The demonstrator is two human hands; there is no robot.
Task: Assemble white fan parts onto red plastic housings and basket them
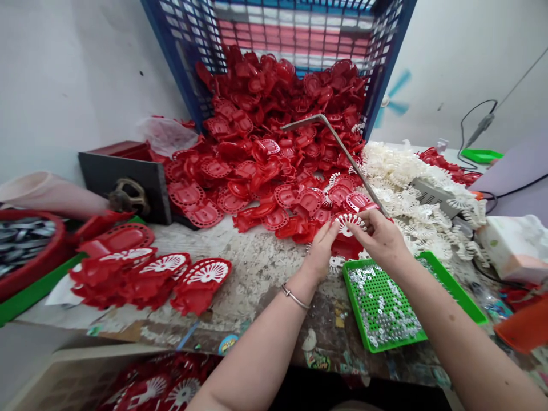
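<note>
Between both hands is a red plastic part with a white fan-shaped plastic piece lying on its face. My left hand grips the left side of the red part, fingers closed along its edge. On the other side, my right hand has thumb and fingers pinched at the right edge of the white piece. Just below the hands, a green perforated tray holds many small shiny ring-like pieces. Loose white fan pieces are heaped to the right.
A blue crate on its side spills red parts across the table. A bent metal bar rises over them. Stacked red parts with white fans sit left, near a dark metal block. A beige crate stands below.
</note>
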